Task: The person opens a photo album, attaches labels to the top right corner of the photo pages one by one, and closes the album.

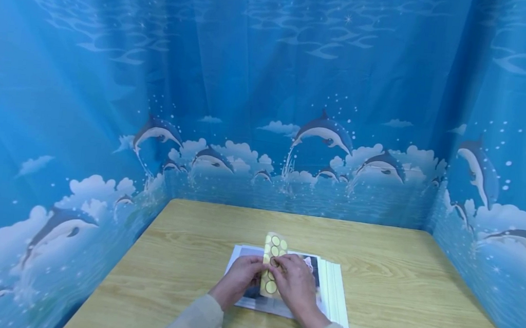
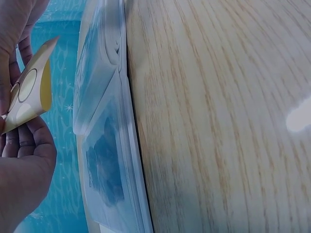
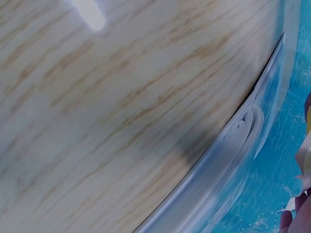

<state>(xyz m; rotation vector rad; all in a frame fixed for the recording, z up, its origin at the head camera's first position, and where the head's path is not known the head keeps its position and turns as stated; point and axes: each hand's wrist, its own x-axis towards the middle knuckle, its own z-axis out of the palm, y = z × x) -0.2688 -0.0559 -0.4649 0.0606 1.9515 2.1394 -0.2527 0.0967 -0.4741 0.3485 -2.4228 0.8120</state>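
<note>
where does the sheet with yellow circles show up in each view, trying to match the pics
Head: below centre, the sheet stands between the left hand and right hand.
Left wrist: at the left edge, above mid-height, bent into a curve.
Right wrist: apparently just a cut-off sliver at the right edge.
Shared landmark: the open book, right of the sheet in the left wrist view, left of it in the right wrist view.
</note>
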